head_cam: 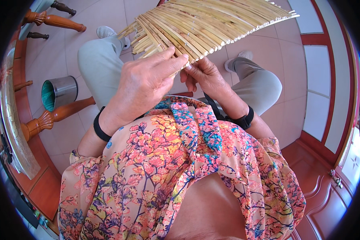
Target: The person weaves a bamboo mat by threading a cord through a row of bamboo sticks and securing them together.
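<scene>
A mat of pale dried plant stalks (204,28), stitched side by side with thread, is held up in front of me at the top of the head view. Near its left end, some stalks lie crosswise under the upper layer. My left hand (147,79) grips the near corner, with fingertips resting on the upper stalks and its thumb hidden. At the same corner, my right hand (208,76) pinches the edge from below, its thumb against the stalk ends and its other fingers partly curled beneath. The far edge runs out of view.
A metal waste bin (61,91) with a green liner lies to the left on the tiled floor (276,57). Turned wooden furniture legs (63,24) stand at the left. A white-panelled cabinet (318,69) and a red-brown door (324,198) are on the right.
</scene>
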`<state>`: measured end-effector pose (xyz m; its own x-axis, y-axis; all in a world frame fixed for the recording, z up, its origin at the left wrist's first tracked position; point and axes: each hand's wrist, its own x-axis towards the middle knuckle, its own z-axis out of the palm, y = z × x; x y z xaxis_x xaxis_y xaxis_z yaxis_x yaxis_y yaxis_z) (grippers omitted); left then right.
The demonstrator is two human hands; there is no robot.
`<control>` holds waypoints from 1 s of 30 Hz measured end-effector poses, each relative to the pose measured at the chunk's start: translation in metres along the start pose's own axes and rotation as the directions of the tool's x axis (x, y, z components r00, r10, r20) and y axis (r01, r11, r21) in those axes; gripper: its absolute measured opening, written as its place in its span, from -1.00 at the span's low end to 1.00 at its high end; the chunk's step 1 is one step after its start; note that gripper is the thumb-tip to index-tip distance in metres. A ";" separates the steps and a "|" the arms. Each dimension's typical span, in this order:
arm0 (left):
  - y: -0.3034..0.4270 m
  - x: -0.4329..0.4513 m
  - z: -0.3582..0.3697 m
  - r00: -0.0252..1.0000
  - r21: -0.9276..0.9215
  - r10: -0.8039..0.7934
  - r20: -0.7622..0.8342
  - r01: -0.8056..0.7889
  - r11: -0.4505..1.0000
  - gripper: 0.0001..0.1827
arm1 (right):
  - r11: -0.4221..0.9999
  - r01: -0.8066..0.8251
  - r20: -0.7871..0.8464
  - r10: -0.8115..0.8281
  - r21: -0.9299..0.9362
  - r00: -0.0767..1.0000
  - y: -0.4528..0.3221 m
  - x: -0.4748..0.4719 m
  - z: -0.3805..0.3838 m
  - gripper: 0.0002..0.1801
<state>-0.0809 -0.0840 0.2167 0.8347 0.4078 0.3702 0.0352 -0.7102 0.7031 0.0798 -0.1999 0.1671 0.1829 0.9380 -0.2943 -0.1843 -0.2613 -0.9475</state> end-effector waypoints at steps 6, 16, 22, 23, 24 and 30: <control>0.000 0.000 0.002 1.000 -0.017 0.012 -0.024 -0.013 1.000 -0.59 | 0.998 0.017 -0.014 -0.017 0.060 1.000 0.001 0.000 0.001 -0.90; -0.002 -0.002 0.004 1.000 -0.014 0.013 -0.026 -0.014 1.000 -0.56 | 0.995 -0.010 -0.109 0.020 0.094 0.994 0.003 -0.004 0.002 -0.88; -0.002 -0.003 0.006 1.000 -0.009 0.015 -0.017 -0.015 1.000 -0.53 | 0.996 0.060 -0.154 -0.050 0.061 0.987 0.008 -0.004 0.001 -0.90; -0.002 -0.003 0.006 1.000 -0.011 0.014 -0.015 -0.015 1.000 -0.53 | 0.996 0.073 -0.154 -0.064 0.058 0.986 0.009 -0.004 0.000 -0.92; -0.001 -0.003 0.006 1.000 -0.013 0.013 -0.013 -0.013 1.000 -0.53 | 0.996 0.072 -0.155 -0.062 0.058 0.986 0.009 -0.005 0.001 -0.92; -0.001 -0.003 0.005 0.999 0.001 0.042 -0.009 -0.042 0.999 -0.54 | 0.997 0.071 -0.219 -0.071 -0.006 0.973 0.004 -0.006 0.005 -0.89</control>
<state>-0.0803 -0.0877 0.2121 0.8306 0.3824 0.4049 0.0004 -0.7274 0.6862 0.0732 -0.2053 0.1652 0.4028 0.8814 -0.2470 -0.1654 -0.1953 -0.9667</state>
